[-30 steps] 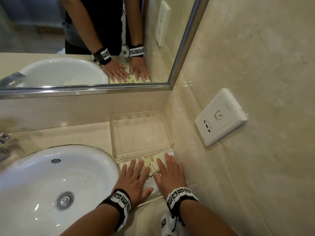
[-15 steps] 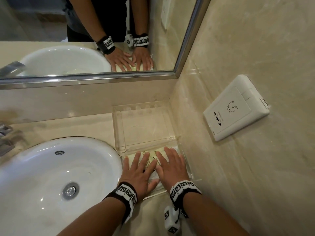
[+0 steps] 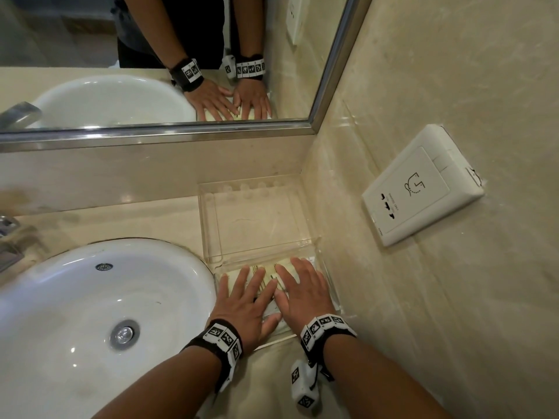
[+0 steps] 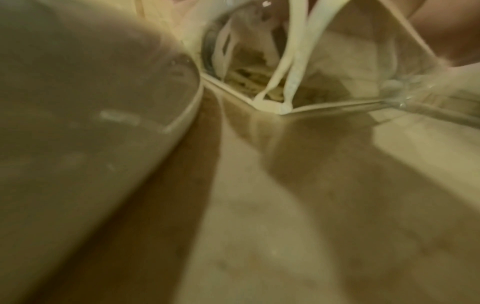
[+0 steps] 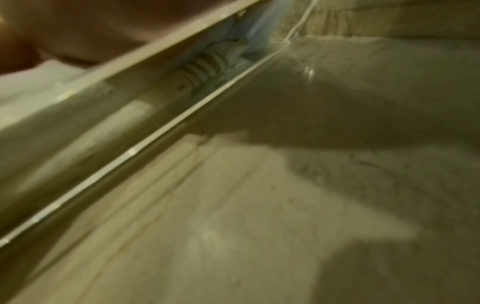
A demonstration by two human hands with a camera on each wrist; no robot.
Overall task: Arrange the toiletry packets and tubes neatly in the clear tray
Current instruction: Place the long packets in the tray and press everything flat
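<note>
A clear two-part tray (image 3: pixel 208 225) sits in the counter corner against the right wall. Its far compartment (image 3: pixel 260 219) holds nothing. The near compartment holds pale yellow toiletry packets (image 3: pixel 269 272) with thin dark markings. My left hand (image 3: pixel 245 297) and right hand (image 3: pixel 302 294) lie side by side, flat on the packets with straight, spread fingers, and hide most of them. In the left wrist view the tray's corner (image 4: pixel 280 111) shows blurred, with packets (image 4: pixel 249 82) behind the clear wall. In the right wrist view a white ridged tube cap (image 5: pixel 205 67) lies behind the tray's edge (image 5: pixel 155 131).
A white sink basin (image 3: pixel 90 313) lies directly left of the tray, with a faucet (image 3: pixel 9 237) at the far left. A mirror (image 3: pixel 151 55) runs along the back. A white wall socket (image 3: pixel 420 189) is on the right wall. Beige counter (image 5: pixel 259 205) extends toward me.
Both hands stay flat on the packets in the near compartment. Only the head view has shifted slightly.
</note>
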